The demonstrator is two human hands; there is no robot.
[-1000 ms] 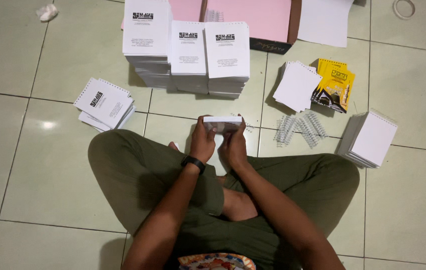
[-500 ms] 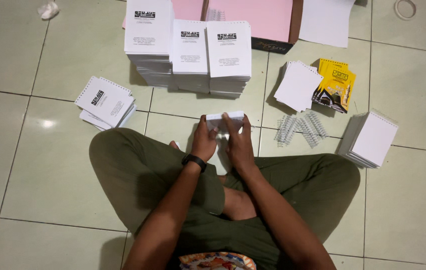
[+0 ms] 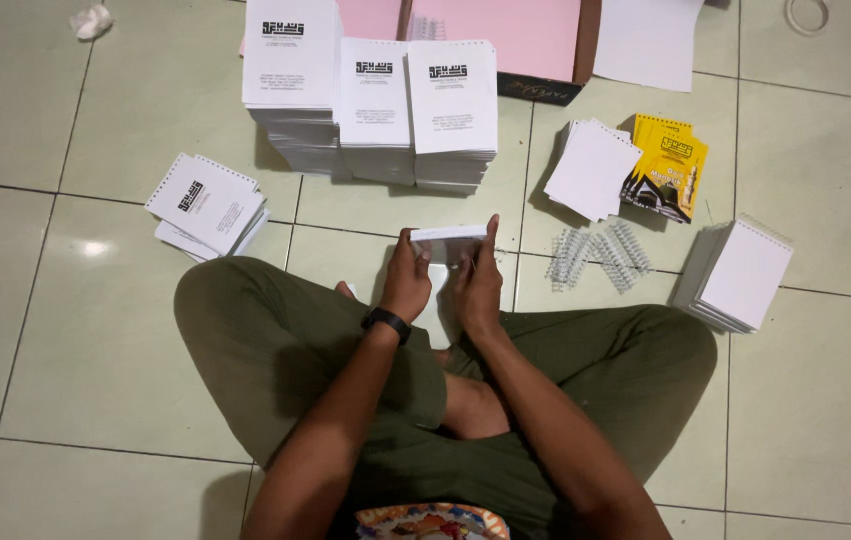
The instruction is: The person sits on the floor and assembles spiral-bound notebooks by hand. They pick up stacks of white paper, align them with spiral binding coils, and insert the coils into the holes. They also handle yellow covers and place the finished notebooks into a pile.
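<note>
Both hands have lifted the paper stack [image 3: 448,234] slightly since before; left hand [image 3: 407,283] and right hand [image 3: 477,285] grasp it on edge above the floor tiles [image 3: 35,300], near the wire coils [image 3: 600,255]; loose grip could let sheets slide askew.

paper stacks [image 3: 375,110] ahead | coils [image 3: 600,255] right | booklets [image 3: 207,205] left
</note>
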